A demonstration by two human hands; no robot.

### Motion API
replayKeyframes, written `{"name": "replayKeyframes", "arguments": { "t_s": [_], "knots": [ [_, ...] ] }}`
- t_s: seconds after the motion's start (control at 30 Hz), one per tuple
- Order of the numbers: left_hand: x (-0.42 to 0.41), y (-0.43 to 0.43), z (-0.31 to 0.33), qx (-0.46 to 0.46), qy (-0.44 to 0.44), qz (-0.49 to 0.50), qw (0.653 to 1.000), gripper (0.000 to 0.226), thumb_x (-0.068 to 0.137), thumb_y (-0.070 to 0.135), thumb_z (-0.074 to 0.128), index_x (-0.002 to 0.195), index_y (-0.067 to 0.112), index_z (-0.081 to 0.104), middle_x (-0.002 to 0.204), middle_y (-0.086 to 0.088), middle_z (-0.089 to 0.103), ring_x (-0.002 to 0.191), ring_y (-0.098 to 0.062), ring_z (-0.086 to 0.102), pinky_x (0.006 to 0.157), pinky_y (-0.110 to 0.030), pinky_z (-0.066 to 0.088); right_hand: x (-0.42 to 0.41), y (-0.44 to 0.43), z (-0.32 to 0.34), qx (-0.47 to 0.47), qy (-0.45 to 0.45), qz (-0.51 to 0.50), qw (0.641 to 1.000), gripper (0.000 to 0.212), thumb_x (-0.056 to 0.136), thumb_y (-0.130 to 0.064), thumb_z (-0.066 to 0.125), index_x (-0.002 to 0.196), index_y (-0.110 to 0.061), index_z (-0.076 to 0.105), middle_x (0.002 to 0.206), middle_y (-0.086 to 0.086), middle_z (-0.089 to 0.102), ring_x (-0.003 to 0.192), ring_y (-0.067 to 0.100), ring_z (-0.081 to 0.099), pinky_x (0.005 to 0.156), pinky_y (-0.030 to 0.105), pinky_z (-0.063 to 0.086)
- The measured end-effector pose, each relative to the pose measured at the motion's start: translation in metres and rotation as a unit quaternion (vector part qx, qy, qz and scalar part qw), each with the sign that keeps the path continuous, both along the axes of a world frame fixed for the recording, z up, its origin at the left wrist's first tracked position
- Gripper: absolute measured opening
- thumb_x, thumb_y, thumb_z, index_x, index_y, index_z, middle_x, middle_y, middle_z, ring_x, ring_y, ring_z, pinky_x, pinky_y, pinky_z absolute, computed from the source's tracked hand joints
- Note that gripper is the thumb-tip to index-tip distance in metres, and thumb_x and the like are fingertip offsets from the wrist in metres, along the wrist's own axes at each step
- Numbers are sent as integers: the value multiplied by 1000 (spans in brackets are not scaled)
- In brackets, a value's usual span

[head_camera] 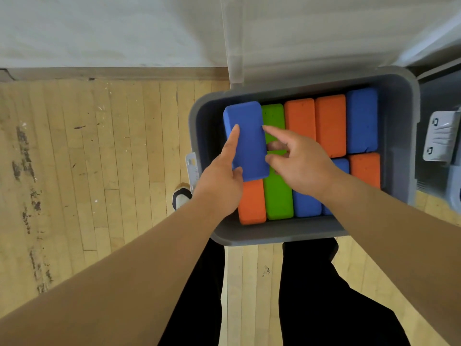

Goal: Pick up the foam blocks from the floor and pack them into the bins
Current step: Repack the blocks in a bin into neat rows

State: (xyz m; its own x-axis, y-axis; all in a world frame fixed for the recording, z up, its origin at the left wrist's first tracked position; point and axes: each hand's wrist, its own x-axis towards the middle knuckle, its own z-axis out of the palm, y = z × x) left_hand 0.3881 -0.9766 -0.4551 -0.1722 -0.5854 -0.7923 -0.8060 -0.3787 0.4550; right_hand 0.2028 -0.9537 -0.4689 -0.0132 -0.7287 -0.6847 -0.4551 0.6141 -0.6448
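Blue block (247, 146) held over bin (405, 126).
Gripped by left hand (219, 182), touched by loose-fingered right hand (301, 163); could be wedged askew on green block (273, 116).

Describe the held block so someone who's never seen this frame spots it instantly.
Look in the grey bin by the white wall, far-left corner. The blue block there sits raised above its neighbours, gripped by the left hand, right hand touching its edge. The other blue blocks lie flush in the rows.

Bright, even indoor light, soft shadows inside the bin (279, 234), wide-angle bowing at edges; sharp focus
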Motion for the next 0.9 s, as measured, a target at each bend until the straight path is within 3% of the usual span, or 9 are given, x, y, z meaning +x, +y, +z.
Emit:
{"name": "replayKeyframes", "arguments": {
  "t_s": [0.1, 0.17, 0.3, 0.43, 0.53, 0.6, 0.7, 0.77, 0.9],
  "knots": [
    [-4, -14, -17, -8, -24, -28, 999, 81, 107, 21, 45, 152, 64, -7, 80, -2, 58, 67, -19, 60, 63, -37, 54, -9, 3, -10, -22, 81, 88, 993, 69, 98, -29, 65, 158, -34, 32, 158, 0, 43, 132, 19, 53, 106, 30, 44],
    [-6, -23, -31, -16, -32, -32, 999, 81, 107, 20, 46, 153, 62, -6, 81, -2, 57, 66, -16, 57, 61, -33, 51, -15, 1, -26, 5, 203, 192, 960, 88, 92, -49, 67, 162, -40, 14, 170, 8, 12, 154, 40, 15, 124, 49, 19],
    [-4, -27, -64, -3, -54, -42, 998, 80, 108, 25, 47, 149, 66, -9, 98, -2, 64, 72, -17, 61, 65, -34, 55, -19, 2, -70, 109, 291, 271, 911, 115, 80, -74, 66, 153, -54, -22, 161, 4, -40, 148, 50, -26, 121, 68, -1],
    [-7, -28, -94, -5, -73, -31, 997, 81, 107, 24, 46, 149, 67, -9, 92, 2, 61, 77, -20, 62, 79, -42, 57, -17, 12, -97, 109, 290, 270, 912, 124, 77, -77, 66, 143, -57, -37, 145, 1, -60, 142, 49, -39, 118, 69, -7],
    [-8, -24, -102, -13, -78, -52, 995, 81, 107, 27, 46, 148, 66, -12, 98, 0, 64, 78, -18, 62, 80, -41, 56, -24, 13, -99, 109, 291, 279, 909, 124, 75, -79, 66, 143, -58, -36, 145, -1, -60, 143, 47, -38, 118, 68, -6],
    [-8, -24, -99, -6, -80, -68, 994, 83, 107, 26, 49, 151, 62, -12, 117, -6, 63, 80, -18, 60, 85, -40, 54, -25, 9, -92, 116, 282, 288, 908, 124, 76, -77, 67, 145, -57, -33, 147, 0, -58, 145, 48, -36, 119, 67, -3],
    [-15, -37, -75, -2, -91, -51, 995, 84, 103, 33, 57, 159, 51, -3, 136, -14, 47, 76, -16, 56, 77, -34, 46, -25, -5, -67, 120, 252, 282, 918, 111, 81, -73, 67, 157, -52, -12, 164, 3, -35, 152, 47, -18, 122, 64, 8],
    [-30, -52, -41, -51, -78, -36, 995, 86, 100, 38, 61, 161, 47, 1, 142, -9, 43, 78, -14, 56, 74, -33, 44, -35, -23, -39, 50, 254, 239, 936, 93, 85, -65, 67, 160, -44, 16, 170, 10, -6, 155, 43, 2, 123, 59, 15],
    [-68, -98, 46, -200, 23, -18, 979, 89, 95, 40, 68, 155, 57, 4, 149, 6, 38, 115, -13, 56, 82, -29, 51, -79, -73, 47, -206, 291, 90, 930, 60, 89, -41, 71, 143, -20, 54, 154, 14, 39, 143, 38, 33, 116, 52, 33]
  ]
}}
